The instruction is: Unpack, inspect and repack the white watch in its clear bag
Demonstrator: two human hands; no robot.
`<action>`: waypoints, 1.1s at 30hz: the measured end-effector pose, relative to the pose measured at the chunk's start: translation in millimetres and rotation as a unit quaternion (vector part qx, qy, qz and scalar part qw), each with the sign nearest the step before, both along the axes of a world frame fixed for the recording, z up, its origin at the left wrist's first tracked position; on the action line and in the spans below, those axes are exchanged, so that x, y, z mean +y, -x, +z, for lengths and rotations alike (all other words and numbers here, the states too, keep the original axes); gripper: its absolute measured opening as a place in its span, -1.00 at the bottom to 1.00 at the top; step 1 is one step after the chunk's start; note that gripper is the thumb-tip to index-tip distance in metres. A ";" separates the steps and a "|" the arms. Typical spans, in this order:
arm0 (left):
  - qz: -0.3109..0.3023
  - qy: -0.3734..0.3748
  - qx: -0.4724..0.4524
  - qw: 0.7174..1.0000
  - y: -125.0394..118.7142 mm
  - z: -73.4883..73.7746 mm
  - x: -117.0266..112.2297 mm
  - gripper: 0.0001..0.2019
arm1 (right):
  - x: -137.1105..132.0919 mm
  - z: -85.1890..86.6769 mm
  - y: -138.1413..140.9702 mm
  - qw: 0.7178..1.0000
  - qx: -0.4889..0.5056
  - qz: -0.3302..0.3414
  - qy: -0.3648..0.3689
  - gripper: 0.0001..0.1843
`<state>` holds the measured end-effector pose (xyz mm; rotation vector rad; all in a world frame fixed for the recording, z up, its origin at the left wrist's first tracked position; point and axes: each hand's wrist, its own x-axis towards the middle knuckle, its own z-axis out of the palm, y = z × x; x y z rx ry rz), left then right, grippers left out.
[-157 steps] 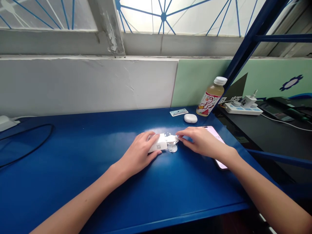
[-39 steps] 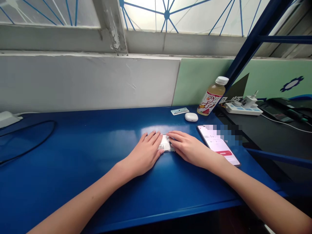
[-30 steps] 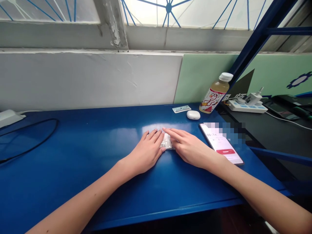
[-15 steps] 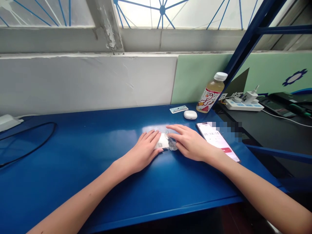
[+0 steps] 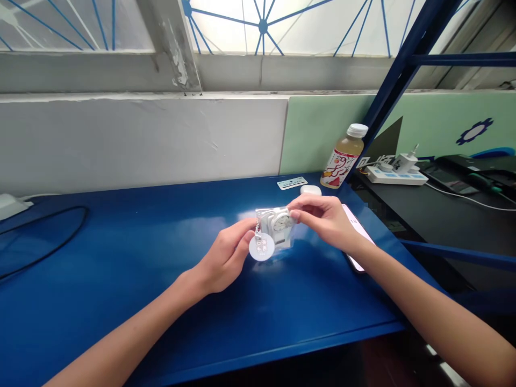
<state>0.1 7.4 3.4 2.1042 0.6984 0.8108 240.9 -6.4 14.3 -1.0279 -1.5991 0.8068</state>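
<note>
A small clear plastic bag [image 5: 287, 243] is held up over the desk between my two hands. Inside it shows a flat white item with a round, dial-like part; its exact kind is unclear. My left hand [image 5: 226, 255] is closed on the bag's left edge, thumb toward me. By that thumb, a ball chain carries a round pale tag [image 5: 262, 246] with white characters, overlapping the bag's lower left. My right hand [image 5: 322, 217] pinches the upper right corner between thumb and fingers. Partly covered by my right hand and wrist is a phone [image 5: 357, 223] lying face up.
Behind my right hand are a white earbud case [image 5: 310, 190] and a small printed card [image 5: 292, 183]. A drink bottle [image 5: 342, 157] stands by the blue metal post. A power strip [image 5: 397, 174] sits at right. A black cable [image 5: 76, 231] loops across the left of the blue desk [image 5: 153, 215].
The bag has risen off the desk and now faces me, with its tag showing. My left hand has gone from lying flat over it to gripping its edge; my right hand now pinches its corner.
</note>
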 end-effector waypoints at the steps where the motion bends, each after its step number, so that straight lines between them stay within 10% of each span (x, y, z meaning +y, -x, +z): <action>1: 0.008 0.012 -0.017 1.000 -0.1 -0.3 0.0 -0.54 | 0.5 0.1 0.6 1.000 0.011 -0.013 0.022 -0.81; 11: 0.181 0.087 -0.004 0.980 -7.4 -11.2 7.0 -0.64 | 6.1 -15.0 8.1 0.991 0.021 -0.063 0.120 -0.64; 33: 0.212 0.077 0.016 0.974 -3.7 -13.7 10.6 -0.73 | 7.6 -26.2 9.8 0.992 -0.044 -0.051 0.105 -0.71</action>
